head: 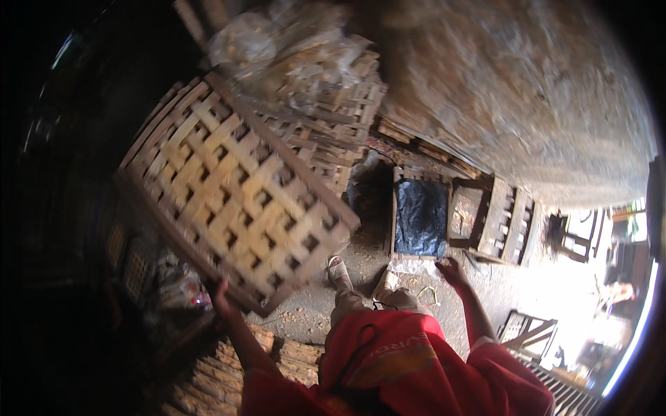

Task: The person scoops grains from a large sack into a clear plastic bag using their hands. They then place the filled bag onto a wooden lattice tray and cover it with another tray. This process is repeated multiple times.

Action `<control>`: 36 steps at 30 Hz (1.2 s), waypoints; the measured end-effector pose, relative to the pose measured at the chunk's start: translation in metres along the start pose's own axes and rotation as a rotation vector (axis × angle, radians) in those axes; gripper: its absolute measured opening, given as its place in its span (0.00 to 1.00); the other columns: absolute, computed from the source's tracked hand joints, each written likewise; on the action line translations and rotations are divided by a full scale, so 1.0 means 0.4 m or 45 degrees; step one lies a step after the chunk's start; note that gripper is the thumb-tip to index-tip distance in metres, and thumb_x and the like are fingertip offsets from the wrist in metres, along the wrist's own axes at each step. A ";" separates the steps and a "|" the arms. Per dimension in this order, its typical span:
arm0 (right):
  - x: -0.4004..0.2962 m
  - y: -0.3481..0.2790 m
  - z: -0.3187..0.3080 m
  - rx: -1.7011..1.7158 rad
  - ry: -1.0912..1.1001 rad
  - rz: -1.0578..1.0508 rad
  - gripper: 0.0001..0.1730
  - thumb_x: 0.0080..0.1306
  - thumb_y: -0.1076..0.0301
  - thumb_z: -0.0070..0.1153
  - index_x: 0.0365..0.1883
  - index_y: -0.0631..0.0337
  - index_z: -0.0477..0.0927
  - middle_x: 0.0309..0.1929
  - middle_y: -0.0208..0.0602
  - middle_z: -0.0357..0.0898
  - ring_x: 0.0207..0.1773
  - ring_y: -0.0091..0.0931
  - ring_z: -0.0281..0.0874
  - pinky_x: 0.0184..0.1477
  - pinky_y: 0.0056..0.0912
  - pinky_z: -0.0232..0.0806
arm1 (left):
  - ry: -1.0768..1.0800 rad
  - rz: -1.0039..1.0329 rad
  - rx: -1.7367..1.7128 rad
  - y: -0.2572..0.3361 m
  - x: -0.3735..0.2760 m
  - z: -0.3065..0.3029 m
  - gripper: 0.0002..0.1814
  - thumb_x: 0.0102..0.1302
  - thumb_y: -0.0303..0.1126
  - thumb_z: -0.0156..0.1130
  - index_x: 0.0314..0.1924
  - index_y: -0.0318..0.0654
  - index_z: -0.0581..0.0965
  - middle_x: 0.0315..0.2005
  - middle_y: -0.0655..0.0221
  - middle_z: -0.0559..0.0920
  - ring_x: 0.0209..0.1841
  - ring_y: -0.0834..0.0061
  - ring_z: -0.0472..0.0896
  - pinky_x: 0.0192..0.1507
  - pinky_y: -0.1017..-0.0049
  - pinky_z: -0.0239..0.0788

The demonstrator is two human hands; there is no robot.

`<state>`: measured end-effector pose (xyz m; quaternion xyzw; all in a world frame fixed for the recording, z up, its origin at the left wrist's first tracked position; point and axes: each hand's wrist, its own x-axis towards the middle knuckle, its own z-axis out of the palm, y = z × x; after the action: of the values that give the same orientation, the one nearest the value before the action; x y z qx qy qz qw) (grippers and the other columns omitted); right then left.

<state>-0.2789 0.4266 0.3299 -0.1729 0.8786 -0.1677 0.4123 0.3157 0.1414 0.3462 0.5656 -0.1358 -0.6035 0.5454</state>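
Note:
A large woven bamboo-slat panel [229, 182] with a wooden frame is tilted up on my left side. My left hand [221, 299] grips its lower frame edge. Its far end reaches towards a heap of similar woven slatwork [338, 114]. My right hand [453, 274] is held out beside the near corner of a wooden stand topped with black plastic sheet [421, 218], fingers apart and with nothing seen in them. Whether its fingertips touch that corner is not clear. A pale strip of plastic [416, 267] hangs at the stand's near edge.
Crumpled clear plastic [296, 57] covers the slatwork heap by a rough wall [494, 93]. Slatted wooden crates [503, 221] stand right of the black sheet. Stacked bamboo-like pieces [223, 379] lie at lower left. A yellow strap loop [430, 296] rests on the littered floor.

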 end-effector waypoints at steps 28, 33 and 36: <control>-0.542 -0.140 -0.057 0.865 0.586 -0.257 0.43 0.57 0.58 0.73 0.67 0.63 0.68 0.56 0.42 0.78 0.58 0.30 0.74 0.61 0.33 0.66 | -1.745 -1.159 0.928 -0.338 -0.134 0.652 0.46 0.58 0.37 0.76 0.71 0.39 0.60 0.64 0.66 0.70 0.66 0.63 0.68 0.70 0.58 0.57; -0.497 0.152 -0.129 1.726 0.533 0.021 0.45 0.54 0.66 0.75 0.67 0.66 0.65 0.52 0.44 0.79 0.50 0.28 0.81 0.54 0.33 0.75 | -1.689 -1.018 1.402 -0.499 -0.361 0.916 0.41 0.62 0.40 0.73 0.68 0.34 0.63 0.62 0.65 0.71 0.64 0.65 0.70 0.67 0.63 0.60; -0.414 0.276 -0.163 2.026 0.692 0.043 0.40 0.55 0.70 0.71 0.63 0.71 0.67 0.48 0.45 0.82 0.48 0.31 0.83 0.55 0.36 0.75 | -1.985 -0.921 1.458 -0.573 -0.488 1.094 0.47 0.65 0.55 0.65 0.75 0.42 0.54 0.69 0.63 0.65 0.70 0.62 0.63 0.68 0.59 0.57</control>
<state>-0.2487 0.6076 0.4315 0.2291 0.5694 -0.7669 0.1876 -0.2093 0.1860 0.4132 0.1991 -0.5405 -0.7753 -0.2593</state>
